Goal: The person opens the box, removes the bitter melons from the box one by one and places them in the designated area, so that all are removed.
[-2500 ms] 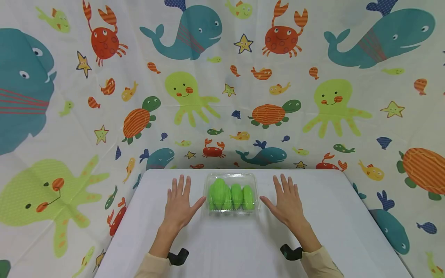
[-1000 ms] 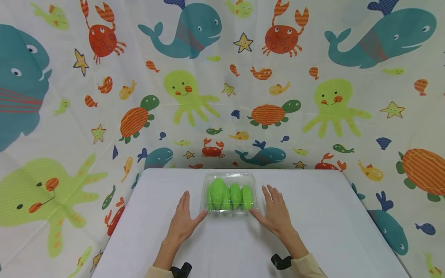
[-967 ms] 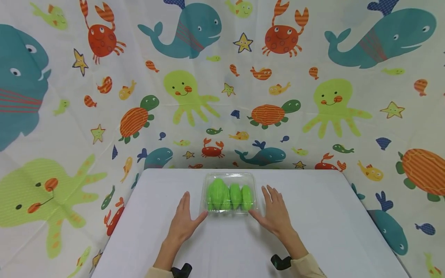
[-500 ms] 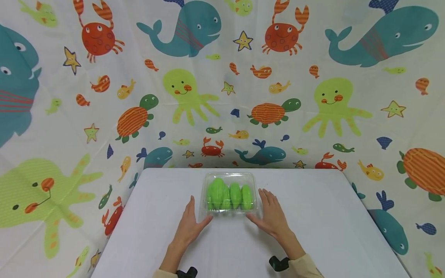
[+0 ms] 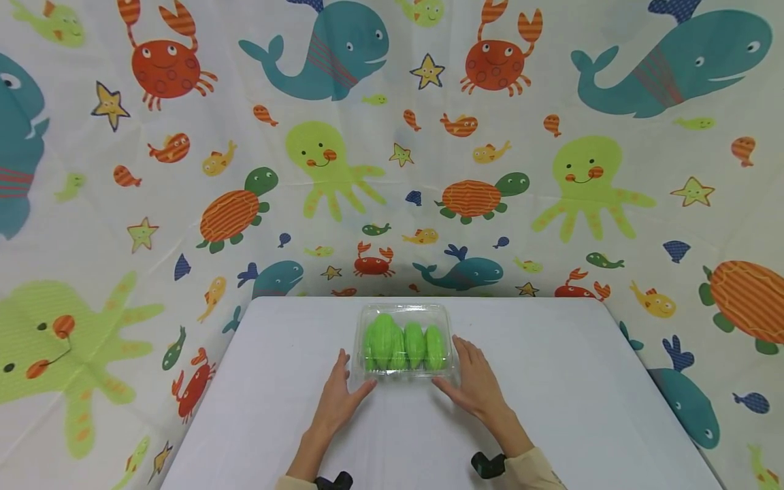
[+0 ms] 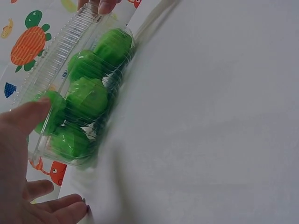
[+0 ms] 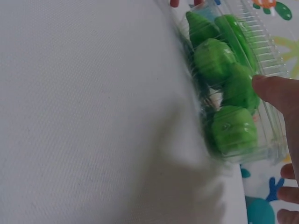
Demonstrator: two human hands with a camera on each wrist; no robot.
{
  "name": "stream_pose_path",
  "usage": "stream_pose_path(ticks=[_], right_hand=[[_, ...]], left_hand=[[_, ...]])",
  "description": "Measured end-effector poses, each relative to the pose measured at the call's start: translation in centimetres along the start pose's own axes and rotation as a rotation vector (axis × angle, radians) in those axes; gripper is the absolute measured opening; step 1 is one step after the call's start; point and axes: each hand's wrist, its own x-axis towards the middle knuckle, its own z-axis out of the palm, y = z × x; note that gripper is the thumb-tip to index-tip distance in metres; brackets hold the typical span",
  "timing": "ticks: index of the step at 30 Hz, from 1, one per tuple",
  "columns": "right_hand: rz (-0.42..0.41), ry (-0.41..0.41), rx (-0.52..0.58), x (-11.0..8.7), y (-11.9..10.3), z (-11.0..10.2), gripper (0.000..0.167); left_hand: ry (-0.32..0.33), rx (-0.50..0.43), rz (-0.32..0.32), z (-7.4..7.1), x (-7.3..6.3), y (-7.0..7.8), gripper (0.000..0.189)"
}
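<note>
A clear plastic clamshell box (image 5: 407,312) stands closed near the table's back edge, holding several green, ridged, elongated vegetable-like pieces (image 5: 383,340). My left hand (image 5: 335,400) is at its near left corner, thumb stretched toward the front edge and fingers off to the left side. At the near right corner, my right hand (image 5: 479,386) has its fingers along the side and its thumb by the front edge. In the left wrist view, the thumb (image 6: 32,114) overlaps the box's rim while the other fingers are spread. The right thumb (image 7: 271,88) likewise overlaps the rim in the right wrist view.
The box stands on a white-covered table (image 5: 551,381). Behind and beside it hangs a white cloth (image 5: 392,102) printed with sea animals. Black angled devices (image 5: 488,465) sit at both wrists, next to beige sleeves (image 5: 533,469).
Both hands have come down and inward from flat, spread poses beside the box to its near corners, fingers now turned more toward its sides. The box has stayed in place.
</note>
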Motion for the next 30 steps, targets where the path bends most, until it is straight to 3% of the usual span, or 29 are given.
stream_pose_path(ticks=[17,30], right_hand=[[-0.029,0.013,-0.005,-0.2,0.1,0.5,0.089],[-0.041,0.015,-0.003,-0.1,0.0,0.6,0.088]], left_hand=[[0.009,-0.198,0.054,0.7,0.3,-0.7,0.086],[0.028,-0.26,0.087,1.2,0.4,-0.8,0.076]])
